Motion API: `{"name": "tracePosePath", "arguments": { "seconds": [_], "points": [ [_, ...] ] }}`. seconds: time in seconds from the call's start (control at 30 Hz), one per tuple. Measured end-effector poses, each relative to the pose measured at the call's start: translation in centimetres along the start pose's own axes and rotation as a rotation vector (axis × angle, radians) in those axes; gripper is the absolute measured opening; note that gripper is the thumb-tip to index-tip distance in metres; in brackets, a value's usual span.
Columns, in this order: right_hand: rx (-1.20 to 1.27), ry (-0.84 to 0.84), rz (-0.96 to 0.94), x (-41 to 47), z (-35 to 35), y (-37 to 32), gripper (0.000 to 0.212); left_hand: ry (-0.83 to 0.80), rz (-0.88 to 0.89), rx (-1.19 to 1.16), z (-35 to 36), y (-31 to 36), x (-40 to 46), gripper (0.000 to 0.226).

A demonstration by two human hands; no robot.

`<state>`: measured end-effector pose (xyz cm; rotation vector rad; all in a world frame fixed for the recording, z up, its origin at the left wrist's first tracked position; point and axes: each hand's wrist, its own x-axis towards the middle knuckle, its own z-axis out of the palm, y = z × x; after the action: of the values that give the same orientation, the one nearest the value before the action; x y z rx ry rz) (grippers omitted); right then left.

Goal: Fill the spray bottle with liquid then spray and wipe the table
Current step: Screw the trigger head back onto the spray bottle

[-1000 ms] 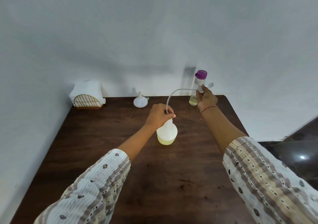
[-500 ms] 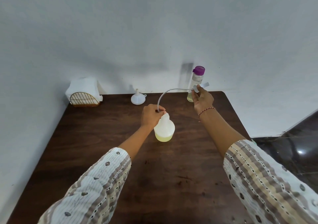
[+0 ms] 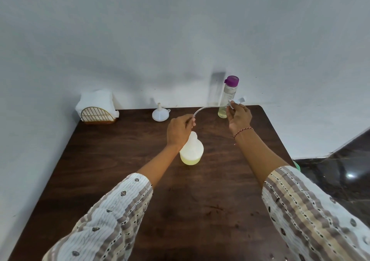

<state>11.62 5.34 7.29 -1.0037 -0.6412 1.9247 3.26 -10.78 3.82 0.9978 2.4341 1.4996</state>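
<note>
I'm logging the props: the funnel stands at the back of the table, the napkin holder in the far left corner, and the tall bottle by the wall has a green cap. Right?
Not quite. The head view shows the tall bottle's cap is purple, not green. The funnel does stand at the back of the table, and the napkin holder is in the far left corner.

both forearms bare below loose sleeves (image 3: pixel 112 218) ending past the elbow. fabric white with beige and grey-brown stripes, rows of small dark eyelet dots, scattered dark round motifs. thin red-and-white thread bracelet (image 3: pixel 242 131) on right wrist.
</note>
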Motion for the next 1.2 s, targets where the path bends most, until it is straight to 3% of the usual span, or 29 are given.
{"name": "tracePosePath", "arguments": {
  "seconds": [0.1, 0.2, 0.37, 0.43, 0.53, 0.73, 1.0, 1.2],
  "points": [
    [0.044, -0.042, 0.035, -0.5, 0.0, -0.1, 0.02, -0.116, -0.063, 0.059, 0.2, -0.9, 0.0, 0.013],
    [-0.077, -0.132, 0.042, -1.4, 0.2, 0.4, 0.017, -0.237, -0.099, 0.138, 0.4, -2.2, -0.6, 0.012],
    [-0.305, -0.311, 0.016, -3.2, 0.2, 2.5, 0.02, -0.097, -0.131, -0.04, 0.3, -1.3, -0.5, 0.016],
    [-0.374, -0.368, 0.021, -3.8, 0.0, 3.1, 0.033, -0.148, -0.133, -0.07, 0.1, -0.9, -0.3, 0.027],
    [-0.464, -0.452, 0.014, -4.3, -0.3, 3.4, 0.034, -0.321, -0.182, -0.058, 0.4, -1.7, -0.8, 0.043],
    [-0.888, -0.645, -0.147, -4.9, -1.1, 4.1, 0.031, -0.269, -0.268, -0.035, 0.8, -3.3, -2.0, 0.043],
    [-1.197, -0.734, -0.23, -4.6, -2.4, 5.9, 0.036, -0.295, -0.282, -0.028, 0.8, -3.4, -1.6, 0.047],
    [-1.243, -0.725, -0.301, -4.7, -2.6, 6.4, 0.038, -0.301, -0.263, -0.039, 0.8, -3.6, -1.5, 0.045]
  ]
}}
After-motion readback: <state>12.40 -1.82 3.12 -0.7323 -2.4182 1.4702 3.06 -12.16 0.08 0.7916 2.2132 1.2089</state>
